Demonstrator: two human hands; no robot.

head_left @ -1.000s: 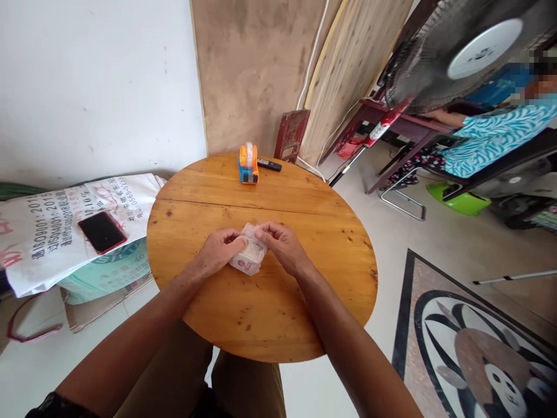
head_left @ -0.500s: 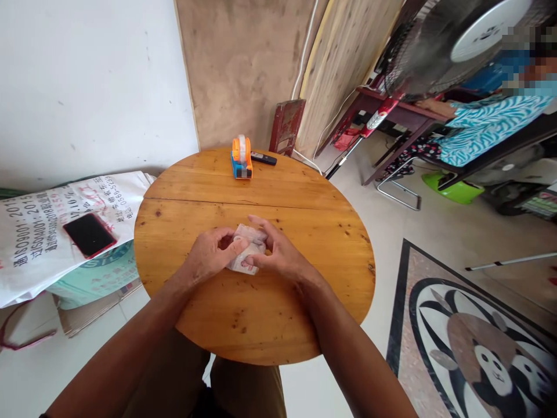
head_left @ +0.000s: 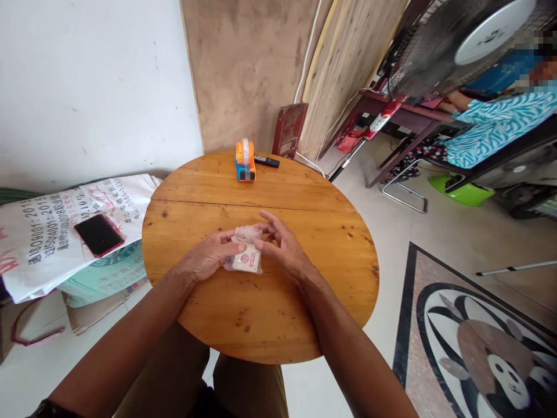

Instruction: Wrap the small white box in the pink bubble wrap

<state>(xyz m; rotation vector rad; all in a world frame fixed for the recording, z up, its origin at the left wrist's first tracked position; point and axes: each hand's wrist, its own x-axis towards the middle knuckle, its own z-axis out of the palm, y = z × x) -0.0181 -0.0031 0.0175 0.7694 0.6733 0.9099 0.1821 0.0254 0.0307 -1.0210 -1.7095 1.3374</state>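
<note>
A small white box with red print, wrapped in clear bubble-like plastic, is at the near middle of the round wooden table. My left hand grips its left side, with the thumb on top and the fingers behind. At the right, my right hand pinches the plastic wrap near the box's upper right corner, its index finger raised. The plastic bunches up between both hands at the far end of the box. Some of the fingertips are hidden behind the packet.
An orange and blue tape dispenser and a black remote-like object are at the table's far edge. A phone lies on a white printed sack at left. A fan and a seated person are at right.
The packet's printed face is now more exposed, with the plastic gathered at its far end. My right thumb has moved up off the lower part of the box. The view has shifted slightly.
</note>
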